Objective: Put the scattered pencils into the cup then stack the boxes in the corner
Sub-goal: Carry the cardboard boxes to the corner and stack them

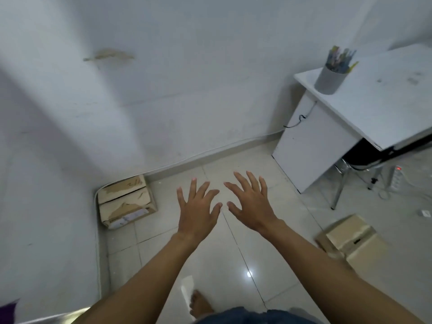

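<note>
My left hand (pixel 197 212) is stretched out in front of me, palm down, fingers spread wide, holding nothing and touching nothing; it hangs in the air above the pale tiled floor (pixel 245 249). My right hand (pixel 251 204) is beside it in the same way, fingers fanned apart and empty, its thumb close to my left thumb but not meeting it. Both my forearms are bare and reach forward from the bottom of the view. In the corner to my left, where the two white walls (pixel 163 90) meet, two cardboard boxes (pixel 126 204) sit one on top of the other, pushed against the wall, their tape torn and a label on the lower one. Another box (pixel 350 239) lies on the floor to my right, well apart from the stack, tilted and partly cut off by my right arm. Further right stands a white desk (pixel 385 108), and near its left edge a grey cup (pixel 330 78) stands upright with the pencils (pixel 341 58) sticking out of its top. Under the desk there is a metal-legged chair (pixel 343 181), and a power strip (pixel 397 177) lies on the floor past it. My bare foot (pixel 199 302) shows at the bottom.
</note>
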